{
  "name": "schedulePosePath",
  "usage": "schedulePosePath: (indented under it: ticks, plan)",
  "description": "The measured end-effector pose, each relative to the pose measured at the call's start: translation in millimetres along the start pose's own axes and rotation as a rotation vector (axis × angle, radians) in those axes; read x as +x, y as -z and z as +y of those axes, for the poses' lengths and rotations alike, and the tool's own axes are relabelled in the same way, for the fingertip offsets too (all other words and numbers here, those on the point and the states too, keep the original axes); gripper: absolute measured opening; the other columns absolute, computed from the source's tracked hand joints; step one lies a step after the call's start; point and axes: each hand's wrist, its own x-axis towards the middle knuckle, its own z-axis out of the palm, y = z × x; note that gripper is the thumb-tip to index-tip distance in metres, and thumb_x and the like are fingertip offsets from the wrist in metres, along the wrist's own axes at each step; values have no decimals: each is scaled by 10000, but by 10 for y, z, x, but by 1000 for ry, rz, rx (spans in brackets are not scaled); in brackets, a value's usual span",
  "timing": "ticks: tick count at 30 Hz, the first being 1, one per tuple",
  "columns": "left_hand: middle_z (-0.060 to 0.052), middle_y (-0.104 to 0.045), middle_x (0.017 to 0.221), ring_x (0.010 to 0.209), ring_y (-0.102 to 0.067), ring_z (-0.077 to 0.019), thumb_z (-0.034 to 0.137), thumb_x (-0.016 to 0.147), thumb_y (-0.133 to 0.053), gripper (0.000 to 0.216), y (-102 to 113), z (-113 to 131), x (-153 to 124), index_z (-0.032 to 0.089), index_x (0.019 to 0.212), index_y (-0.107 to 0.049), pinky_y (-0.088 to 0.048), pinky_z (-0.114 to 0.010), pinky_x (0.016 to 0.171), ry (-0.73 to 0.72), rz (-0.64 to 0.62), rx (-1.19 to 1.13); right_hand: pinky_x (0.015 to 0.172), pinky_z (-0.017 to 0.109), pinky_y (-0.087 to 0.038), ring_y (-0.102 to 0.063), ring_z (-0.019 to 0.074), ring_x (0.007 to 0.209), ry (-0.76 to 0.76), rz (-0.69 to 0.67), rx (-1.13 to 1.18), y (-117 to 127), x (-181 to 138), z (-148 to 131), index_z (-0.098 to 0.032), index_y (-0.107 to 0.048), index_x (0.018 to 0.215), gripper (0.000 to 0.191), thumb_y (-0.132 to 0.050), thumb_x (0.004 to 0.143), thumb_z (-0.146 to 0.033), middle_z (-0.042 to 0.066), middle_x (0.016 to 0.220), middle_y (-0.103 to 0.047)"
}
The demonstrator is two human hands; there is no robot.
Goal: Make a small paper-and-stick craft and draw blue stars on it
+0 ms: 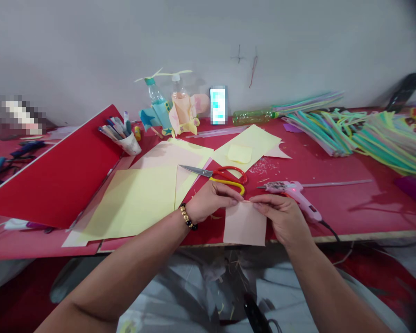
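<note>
The left hand (211, 201) and right hand (277, 217) pinch a pink paper sheet (244, 225) between their fingertips; careless drifting could snag it on the lit hot glue gun (294, 196).

A scuffed pale grey wall (124, 41) rises behind a long red worktable (367, 208), with perhaps red floor matting (20, 286) below.

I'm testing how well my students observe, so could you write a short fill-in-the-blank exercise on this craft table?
The left hand and right hand pinch a pale pink paper sheet, and the beaded bracelet is on the ____ wrist.
The scissors on the table have red and ____ handles.
The pink hot glue gun lies beside the ____ hand.

Missing words: left; yellow; right.
</note>
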Motion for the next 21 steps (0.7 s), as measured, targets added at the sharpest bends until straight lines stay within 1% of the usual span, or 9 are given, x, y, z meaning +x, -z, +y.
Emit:
schedulePosePath:
  ticks: [6,10,12,15,19,21]
  plan:
    - [-42,-718,780,693,-609,-132,338,673,-762,214,1,-20,21,168,803,-752,-471,-244,665,8,30,63,651,282,-492,-653,189,732,55,-29,-81,3,-12,3,-259,-769,832,116,-724,727,-279,16,792,-747]
    - [-48,-728,828,734,-622,-152,354,672,-759,271,6,-27,23,178,879,-751,-469,-247,672,8,51,176,646,270,-485,-647,178,726,74,-40,-119,3,-27,-11,-263,-765,843,111,-707,748,-272,6,785,-742]
    - [-49,-732,855,757,-626,-164,377,691,-737,287,9,-22,15,186,905,-753,-464,-249,668,4,42,276,640,268,-485,-646,176,717,66,-34,-128,2,-35,-22,-258,-764,837,107,-710,747,-276,7,781,-741]
    - [-44,-731,840,747,-617,-164,400,733,-690,271,9,-12,1,182,879,-758,-452,-242,643,-10,17,376,618,264,-484,-640,170,691,32,-44,-128,0,-40,-37,-243,-758,863,137,-718,741,-292,16,778,-740]
    - [-37,-718,791,708,-597,-146,380,758,-661,243,10,-11,-2,165,827,-749,-441,-232,629,-31,25,400,592,261,-481,-633,168,678,-22,-81,-123,-11,-37,-58,-218,-734,940,233,-721,740,-337,33,808,-740]
    - [-34,-711,772,689,-589,-139,372,765,-652,236,11,-17,0,160,821,-742,-434,-229,618,-31,32,401,589,259,-479,-629,168,677,-34,-81,-137,-19,-35,-71,-204,-730,938,254,-715,743,-366,39,808,-738]
